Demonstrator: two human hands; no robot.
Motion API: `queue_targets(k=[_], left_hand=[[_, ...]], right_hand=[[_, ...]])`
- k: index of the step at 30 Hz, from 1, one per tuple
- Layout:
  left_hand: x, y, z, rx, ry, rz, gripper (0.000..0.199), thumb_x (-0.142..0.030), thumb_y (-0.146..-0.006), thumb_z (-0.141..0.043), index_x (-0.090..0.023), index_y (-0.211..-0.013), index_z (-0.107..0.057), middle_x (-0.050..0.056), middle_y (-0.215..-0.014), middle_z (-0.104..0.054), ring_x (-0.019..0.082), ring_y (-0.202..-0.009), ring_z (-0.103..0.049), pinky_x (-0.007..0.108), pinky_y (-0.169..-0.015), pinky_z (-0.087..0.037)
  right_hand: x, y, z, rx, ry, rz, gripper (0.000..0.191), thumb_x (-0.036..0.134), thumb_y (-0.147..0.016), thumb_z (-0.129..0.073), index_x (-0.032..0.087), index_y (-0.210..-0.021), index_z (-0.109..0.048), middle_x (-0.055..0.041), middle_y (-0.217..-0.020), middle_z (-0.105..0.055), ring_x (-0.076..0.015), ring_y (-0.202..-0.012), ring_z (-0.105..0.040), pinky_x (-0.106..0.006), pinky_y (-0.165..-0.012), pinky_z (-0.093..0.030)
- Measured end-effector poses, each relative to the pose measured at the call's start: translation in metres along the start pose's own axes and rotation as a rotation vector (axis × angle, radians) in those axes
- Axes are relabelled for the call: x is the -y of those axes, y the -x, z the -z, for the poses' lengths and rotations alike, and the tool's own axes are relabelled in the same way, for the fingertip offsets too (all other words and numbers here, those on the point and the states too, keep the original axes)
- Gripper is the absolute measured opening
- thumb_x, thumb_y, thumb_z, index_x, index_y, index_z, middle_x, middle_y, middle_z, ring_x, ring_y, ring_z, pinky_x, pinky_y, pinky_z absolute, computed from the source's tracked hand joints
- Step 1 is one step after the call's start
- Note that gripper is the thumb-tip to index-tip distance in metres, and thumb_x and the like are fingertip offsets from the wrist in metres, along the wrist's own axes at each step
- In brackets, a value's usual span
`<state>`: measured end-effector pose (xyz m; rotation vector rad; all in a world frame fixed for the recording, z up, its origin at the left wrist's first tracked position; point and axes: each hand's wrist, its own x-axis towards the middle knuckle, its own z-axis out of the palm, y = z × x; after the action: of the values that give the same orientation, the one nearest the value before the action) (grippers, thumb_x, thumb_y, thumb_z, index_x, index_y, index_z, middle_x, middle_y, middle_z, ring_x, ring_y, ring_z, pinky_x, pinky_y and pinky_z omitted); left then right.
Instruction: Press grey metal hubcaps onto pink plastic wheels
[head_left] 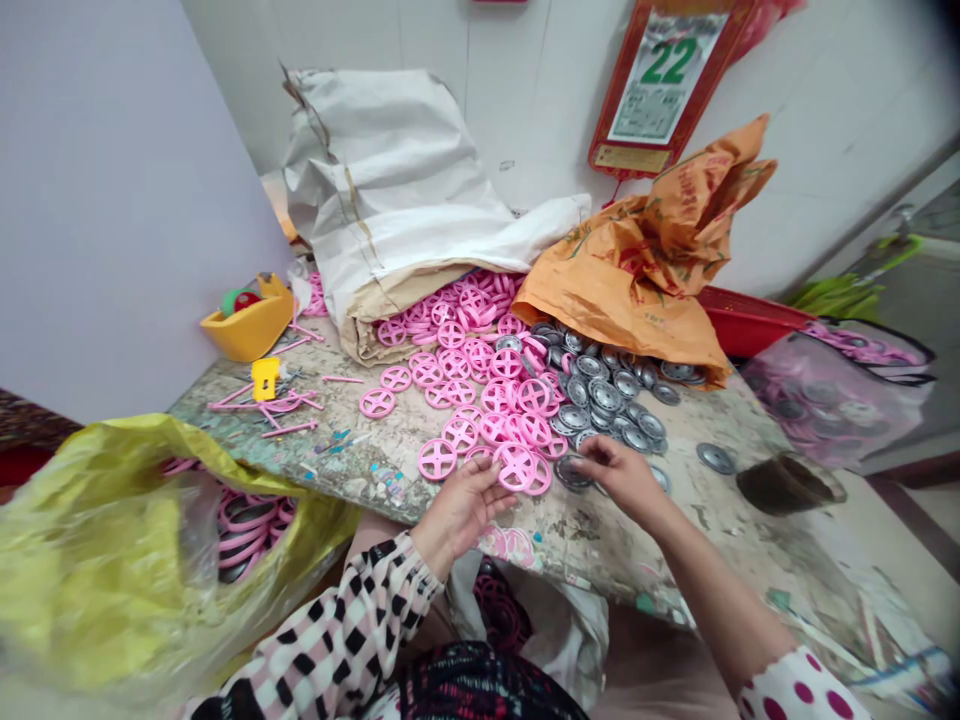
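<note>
My left hand (463,507) is at the front of the table, palm turned up, with a pink four-spoked plastic wheel (516,467) between its thumb and fingers. Beside it, my right hand (615,478) has its fingertips pinched at the edge of a dark grey round disc (573,472), partly hidden by the fingers. Behind my hands spreads a heap of pink wheels (452,364). A pile of grey discs (604,396) adjoins it on the right.
A white sack (405,170) spills pink wheels; an orange bag (630,270) lies over the grey discs. Pink rods (289,428) and a yellow container (251,325) are left. A yellow bag (97,560) hangs lower left. A dark cup (787,483) stands right.
</note>
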<state>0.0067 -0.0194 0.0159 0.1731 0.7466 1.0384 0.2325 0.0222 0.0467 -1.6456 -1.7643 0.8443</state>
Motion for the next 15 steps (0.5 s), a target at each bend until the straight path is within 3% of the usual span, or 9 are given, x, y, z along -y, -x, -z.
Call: queue_targets(k=[2,4,7,10,12,15], left_hand=[[0.002,-0.001,-0.004,0.014,-0.016,-0.014,0.017,-0.011,-0.081,-0.062,-0.015,-0.093,-0.052,0.004,-0.078,-0.065,0.014,-0.066,-0.066,0.027,-0.066,-0.056],[0.006,-0.001,-0.008,0.046,-0.02,-0.025,0.02,-0.013,-0.079,-0.066,-0.015,-0.094,-0.052,0.005,-0.081,-0.066,0.016,-0.071,-0.067,0.028,-0.069,-0.055],[0.01,0.001,-0.012,0.088,-0.015,-0.075,0.029,-0.016,-0.072,-0.073,-0.015,-0.094,-0.055,0.005,-0.089,-0.066,0.015,-0.075,-0.066,0.027,-0.071,-0.055],[0.011,0.004,-0.013,0.083,-0.069,-0.124,0.035,-0.021,-0.064,-0.08,-0.015,-0.089,-0.056,0.002,-0.086,-0.065,0.013,-0.069,-0.063,0.025,-0.063,-0.053],[0.01,0.006,-0.013,0.081,-0.12,-0.133,0.039,-0.026,-0.061,-0.082,-0.015,-0.087,-0.055,0.002,-0.084,-0.064,0.013,-0.065,-0.062,0.025,-0.06,-0.052],[0.009,0.008,-0.015,0.074,-0.171,-0.152,0.043,-0.029,-0.057,-0.083,-0.015,-0.088,-0.056,0.002,-0.082,-0.065,0.014,-0.065,-0.062,0.025,-0.058,-0.052]], right_hand=[[0.011,0.007,-0.014,-0.072,-0.28,-0.075,0.035,0.049,-0.066,-0.066,0.021,-0.079,-0.051,0.0049,-0.06,-0.048,-0.0121,-0.05,-0.04,-0.025,-0.049,-0.032],[0.023,0.017,-0.033,-0.107,-0.416,-0.082,0.037,0.052,-0.069,-0.065,0.021,-0.08,-0.048,0.0057,-0.06,-0.046,-0.0113,-0.048,-0.037,-0.025,-0.047,-0.031],[0.037,0.032,-0.06,-0.236,-0.235,0.067,0.028,0.047,-0.076,-0.062,0.02,-0.08,-0.052,0.0009,-0.071,-0.051,-0.0147,-0.062,-0.047,-0.028,-0.059,-0.04],[0.04,0.041,-0.068,-0.322,0.002,0.218,0.023,0.041,-0.08,-0.06,0.019,-0.085,-0.056,-0.0043,-0.088,-0.053,-0.0181,-0.079,-0.051,-0.032,-0.073,-0.043],[0.039,0.041,-0.064,-0.282,0.002,0.198,0.029,0.04,-0.079,-0.062,0.019,-0.099,-0.057,-0.0054,-0.093,-0.056,-0.0186,-0.081,-0.052,-0.032,-0.074,-0.044],[0.036,0.037,-0.056,-0.078,-0.112,0.123,0.038,0.039,-0.078,-0.061,0.019,-0.111,-0.056,-0.0051,-0.096,-0.061,-0.019,-0.082,-0.055,-0.032,-0.075,-0.044]])
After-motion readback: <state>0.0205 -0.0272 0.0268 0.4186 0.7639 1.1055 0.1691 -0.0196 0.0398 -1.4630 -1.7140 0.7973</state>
